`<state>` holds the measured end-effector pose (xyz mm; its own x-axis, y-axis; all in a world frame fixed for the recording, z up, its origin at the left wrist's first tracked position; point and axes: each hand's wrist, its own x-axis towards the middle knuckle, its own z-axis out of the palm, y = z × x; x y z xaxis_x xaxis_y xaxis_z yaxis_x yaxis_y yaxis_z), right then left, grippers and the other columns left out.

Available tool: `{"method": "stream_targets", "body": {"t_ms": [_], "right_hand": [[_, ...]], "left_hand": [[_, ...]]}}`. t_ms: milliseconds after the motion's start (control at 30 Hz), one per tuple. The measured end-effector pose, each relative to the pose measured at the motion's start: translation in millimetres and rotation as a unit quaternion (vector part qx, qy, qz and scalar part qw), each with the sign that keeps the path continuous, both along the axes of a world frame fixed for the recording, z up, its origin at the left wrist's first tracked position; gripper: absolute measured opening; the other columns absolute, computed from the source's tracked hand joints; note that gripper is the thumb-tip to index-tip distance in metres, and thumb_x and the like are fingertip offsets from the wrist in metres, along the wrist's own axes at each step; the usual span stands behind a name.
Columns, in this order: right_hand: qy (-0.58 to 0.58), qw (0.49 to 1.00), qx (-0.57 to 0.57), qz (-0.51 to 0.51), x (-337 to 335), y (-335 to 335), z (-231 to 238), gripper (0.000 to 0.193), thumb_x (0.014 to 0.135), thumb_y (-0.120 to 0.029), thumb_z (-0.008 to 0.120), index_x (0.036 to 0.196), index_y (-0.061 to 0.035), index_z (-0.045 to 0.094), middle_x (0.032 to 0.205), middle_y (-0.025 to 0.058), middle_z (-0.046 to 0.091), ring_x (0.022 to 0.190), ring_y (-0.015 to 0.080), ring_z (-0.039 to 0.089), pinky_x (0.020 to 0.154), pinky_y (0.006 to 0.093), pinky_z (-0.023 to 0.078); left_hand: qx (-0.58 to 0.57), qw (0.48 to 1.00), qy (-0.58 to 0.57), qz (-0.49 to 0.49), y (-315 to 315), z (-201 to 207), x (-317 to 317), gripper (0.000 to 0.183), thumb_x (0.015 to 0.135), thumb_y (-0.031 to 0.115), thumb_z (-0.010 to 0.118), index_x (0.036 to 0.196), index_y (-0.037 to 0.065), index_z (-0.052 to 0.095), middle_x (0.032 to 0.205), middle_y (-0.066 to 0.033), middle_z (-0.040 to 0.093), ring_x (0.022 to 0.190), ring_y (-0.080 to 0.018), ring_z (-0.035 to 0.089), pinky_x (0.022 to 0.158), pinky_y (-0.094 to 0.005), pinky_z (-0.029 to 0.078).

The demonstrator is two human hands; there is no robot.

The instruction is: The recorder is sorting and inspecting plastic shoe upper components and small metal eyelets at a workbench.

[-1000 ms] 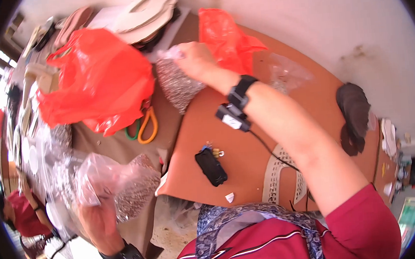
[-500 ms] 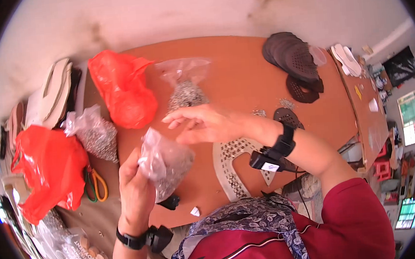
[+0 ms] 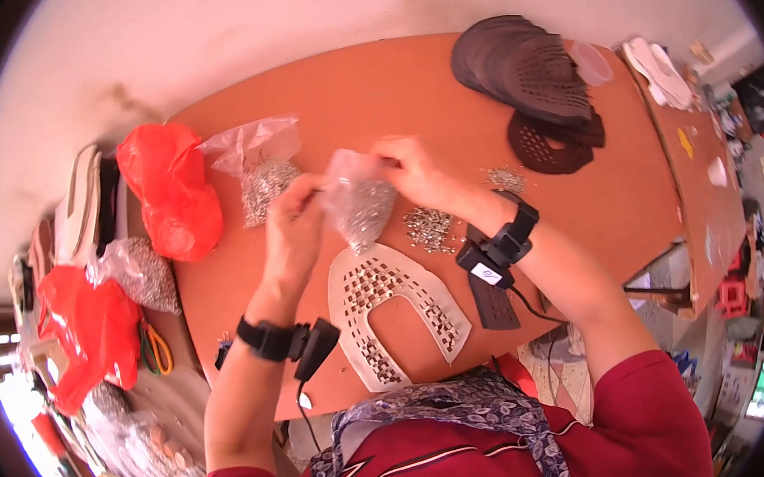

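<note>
Head view: bag (image 3: 358, 200) contents indistinct.

One camera on my head looks steeply down; my orange table (image 3: 577, 214) sits close; fisheye bends edges.

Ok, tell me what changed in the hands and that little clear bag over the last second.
The left hand brought the clear bag of small metal pieces in from the person's left to the table's middle, above the white perforated shoe piece. The right hand, which was reaching to the far bags, came back and took hold of it too. Both now hold it. The red bags and the dark cutouts stayed put.
</note>
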<state>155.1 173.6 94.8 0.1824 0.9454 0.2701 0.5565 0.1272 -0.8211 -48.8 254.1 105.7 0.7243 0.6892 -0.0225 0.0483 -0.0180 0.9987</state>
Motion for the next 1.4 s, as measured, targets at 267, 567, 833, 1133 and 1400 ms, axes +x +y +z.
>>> {"method": "stream_targets", "body": {"t_ms": [267,567,833,1133,1400], "right_hand": [[0.07,0.993,-0.087,0.026,32,-25,7,0.011,0.086,-0.005,0.063,0.094,0.0016,0.063,0.09,0.0076,0.066,0.084,0.0137,0.063,0.075,0.0288,0.05],[-0.158,0.97,0.183,0.007,-21,-30,64,0.027,0.079,-0.005,0.066,0.105,-0.0052,0.058,0.099,0.013,0.062,0.092,0.0311,0.062,0.08,0.037,0.051],[0.006,0.998,0.059,-0.037,2,-23,41,0.007,0.08,0.0,0.063,0.085,-0.0039,0.06,0.082,0.0073,0.06,0.072,0.0194,0.061,0.06,0.0302,0.048],[-0.052,0.997,0.052,0.015,-3,-21,50,0.006,0.082,0.0,0.063,0.087,-0.001,0.06,0.085,0.0045,0.061,0.071,0.0115,0.058,0.062,0.0246,0.047],[-0.059,0.992,0.06,-0.093,3,-17,38,0.006,0.082,-0.001,0.061,0.081,-0.0016,0.056,0.074,0.0109,0.06,0.066,0.0249,0.061,0.059,0.034,0.047]], "left_hand": [[0.082,0.985,0.057,0.144,-11,8,10,0.018,0.083,0.005,0.062,0.101,0.002,0.064,0.078,0.0016,0.061,0.074,-0.0073,0.056,0.065,-0.0225,0.046],[0.087,0.981,0.087,0.147,-24,16,23,0.01,0.081,0.005,0.062,0.087,-0.003,0.06,0.063,-0.0028,0.058,0.058,-0.0084,0.053,0.055,-0.0258,0.045],[0.198,0.961,0.135,0.142,-34,30,5,0.014,0.085,0.001,0.057,0.097,0.002,0.063,0.079,-0.0073,0.057,0.071,-0.0138,0.055,0.066,-0.0275,0.047],[0.352,0.92,0.166,0.046,-45,16,15,0.029,0.082,0.008,0.065,0.111,0.009,0.066,0.094,-0.013,0.055,0.079,-0.0288,0.058,0.071,-0.0371,0.049],[0.486,0.834,0.259,-0.022,-48,16,5,0.01,0.079,0.007,0.061,0.089,0.008,0.059,0.084,-0.0091,0.052,0.081,-0.0289,0.057,0.072,-0.0426,0.045]]}}
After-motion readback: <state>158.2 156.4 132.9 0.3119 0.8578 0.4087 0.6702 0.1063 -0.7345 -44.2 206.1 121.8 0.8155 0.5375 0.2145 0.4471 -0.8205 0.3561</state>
